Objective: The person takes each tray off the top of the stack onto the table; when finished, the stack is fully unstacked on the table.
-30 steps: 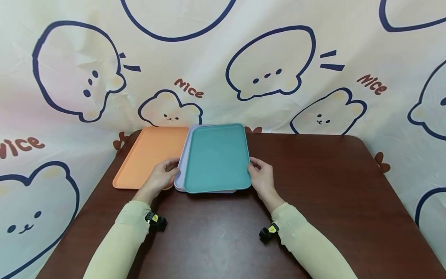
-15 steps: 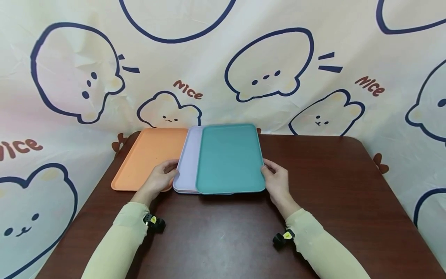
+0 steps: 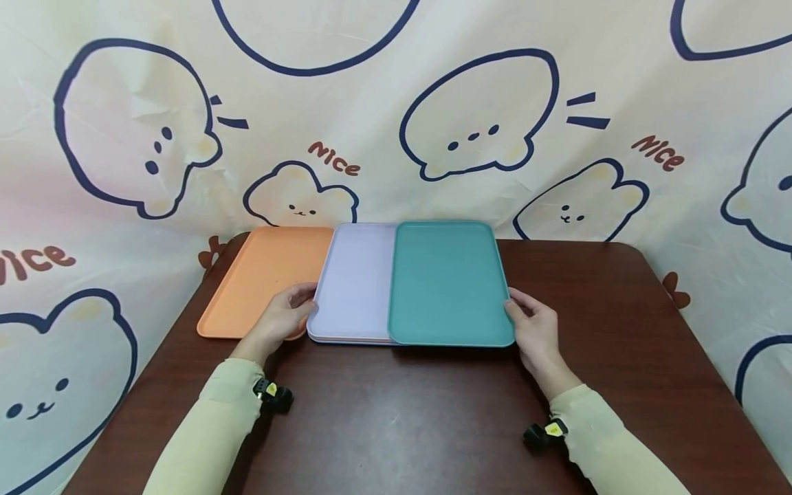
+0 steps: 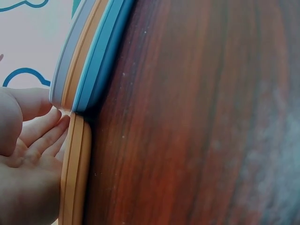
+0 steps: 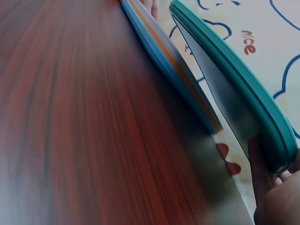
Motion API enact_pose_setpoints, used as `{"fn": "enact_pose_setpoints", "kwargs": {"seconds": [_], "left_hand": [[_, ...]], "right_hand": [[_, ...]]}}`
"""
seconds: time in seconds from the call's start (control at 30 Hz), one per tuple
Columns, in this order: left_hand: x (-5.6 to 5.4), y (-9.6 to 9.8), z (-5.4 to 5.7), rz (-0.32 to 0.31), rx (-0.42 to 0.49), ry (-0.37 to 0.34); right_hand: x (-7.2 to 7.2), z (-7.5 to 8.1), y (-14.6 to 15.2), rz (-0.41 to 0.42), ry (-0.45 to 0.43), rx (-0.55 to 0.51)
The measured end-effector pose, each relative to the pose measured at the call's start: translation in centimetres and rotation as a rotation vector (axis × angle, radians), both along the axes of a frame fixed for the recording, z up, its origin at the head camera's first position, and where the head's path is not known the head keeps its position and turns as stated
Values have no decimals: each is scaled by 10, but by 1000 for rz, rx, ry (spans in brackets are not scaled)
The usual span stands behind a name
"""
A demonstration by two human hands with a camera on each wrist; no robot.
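A teal tray [image 3: 454, 282] overlaps the right part of a lavender tray [image 3: 355, 282]. My right hand [image 3: 537, 337] pinches the teal tray's right edge. In the right wrist view, this tray [image 5: 239, 86] is raised and tilted above the stack, with a finger under its rim. Below the lavender tray lie an orange tray [image 4: 83, 61] and a blue tray [image 4: 101, 56], seen edge-on in the left wrist view. My left hand [image 3: 281, 320] touches the left edge of the stack, thumb and fingertips at its near corner, above a separate orange tray [image 3: 262, 275].
All of this is on a dark brown wooden table [image 3: 396, 412]. A pale cloth [image 3: 383, 117] printed with bear outlines hangs behind its far edge. The separate orange tray lies against the stack's left side.
My right hand has moved right with the teal tray, sliding it off the stack and uncovering more of the lavender tray. My left hand stays at the stack's left edge.
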State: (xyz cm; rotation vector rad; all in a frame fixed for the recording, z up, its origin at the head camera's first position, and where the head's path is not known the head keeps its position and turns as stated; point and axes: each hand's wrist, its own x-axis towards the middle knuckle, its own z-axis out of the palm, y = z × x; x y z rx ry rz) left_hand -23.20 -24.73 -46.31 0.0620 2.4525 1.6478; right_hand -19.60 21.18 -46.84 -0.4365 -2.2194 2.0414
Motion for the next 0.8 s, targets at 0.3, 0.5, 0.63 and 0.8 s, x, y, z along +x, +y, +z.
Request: {"fn": "enact_pose_setpoints", "kwargs": {"seconds": [0.3, 0.5, 0.63, 0.8], "left_hand": [[-2, -2, -2, -2, 11, -22], [-1, -1, -1, 4, 7, -15], [-1, 0, 0, -1, -3, -9], [-2, 1, 1, 0, -51, -11]], "right_hand": [[5, 3, 28, -33, -24, 35], [7, 3, 42, -42, -39, 44], [8, 1, 51, -48, -52, 45], [7, -3, 61, -33, -65, 75]]}}
